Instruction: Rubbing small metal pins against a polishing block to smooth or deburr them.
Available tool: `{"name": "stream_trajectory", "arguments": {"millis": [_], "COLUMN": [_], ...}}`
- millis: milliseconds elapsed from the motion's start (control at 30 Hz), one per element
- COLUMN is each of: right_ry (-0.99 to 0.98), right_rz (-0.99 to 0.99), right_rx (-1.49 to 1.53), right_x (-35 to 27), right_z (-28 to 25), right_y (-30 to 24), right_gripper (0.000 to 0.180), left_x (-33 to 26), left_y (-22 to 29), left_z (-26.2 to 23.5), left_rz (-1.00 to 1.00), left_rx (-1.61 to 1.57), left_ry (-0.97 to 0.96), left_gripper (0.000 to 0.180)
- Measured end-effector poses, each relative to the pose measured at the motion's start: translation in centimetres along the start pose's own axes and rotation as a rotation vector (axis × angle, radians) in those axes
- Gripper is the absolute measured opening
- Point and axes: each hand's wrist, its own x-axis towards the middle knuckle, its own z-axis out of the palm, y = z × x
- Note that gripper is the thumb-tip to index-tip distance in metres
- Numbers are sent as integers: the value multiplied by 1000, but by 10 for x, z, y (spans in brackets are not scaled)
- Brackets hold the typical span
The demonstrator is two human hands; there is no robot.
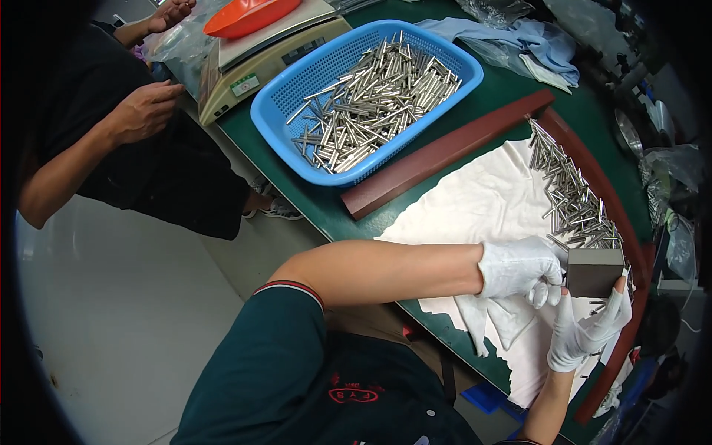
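Observation:
My left hand (523, 273), in a white glove, is closed beside the left side of a dark grey rectangular block (595, 273). Its fingers are curled together, and whatever they pinch is hidden or too small to name. Below the block, my right hand (589, 330) grips it between thumb and fingers; bare fingertips poke out of this white glove. Just beyond the block lies a heap of thin shiny metal pins (582, 204). They rest along the right edge of a white cloth (475, 185), with a few more pins under the block.
Reddish-brown bars (445, 156) frame the cloth on the green table (311, 211). A blue basket (271, 137) full of metal pins stands farther back. Beside it is a scale (241, 78) with an orange bowl (252, 16). Another person's hand (144, 111) is at the left.

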Motion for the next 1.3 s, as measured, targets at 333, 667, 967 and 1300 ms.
{"name": "stream_trajectory", "arguments": {"millis": [333, 667, 967, 1300], "right_ry": [-34, 12, -10, -33], "right_rz": [-27, 206, 166, 132], "right_rx": [-64, 197, 206, 202], "right_x": [7, 3, 5, 6], "right_z": [-9, -7, -5, -2], "right_y": [8, 23, 17, 15], "right_gripper": [92, 88, 86, 88], "left_x": [6, 5, 8, 10], "left_y": [5, 11, 7, 4], "left_z": [-11, 0, -10, -5], "left_rz": [-17, 3, -37, -26], "left_rx": [-257, -88, -171, -113], "left_ry": [-31, 67, -8, 49], "left_gripper": [52, 56, 50, 53]}}
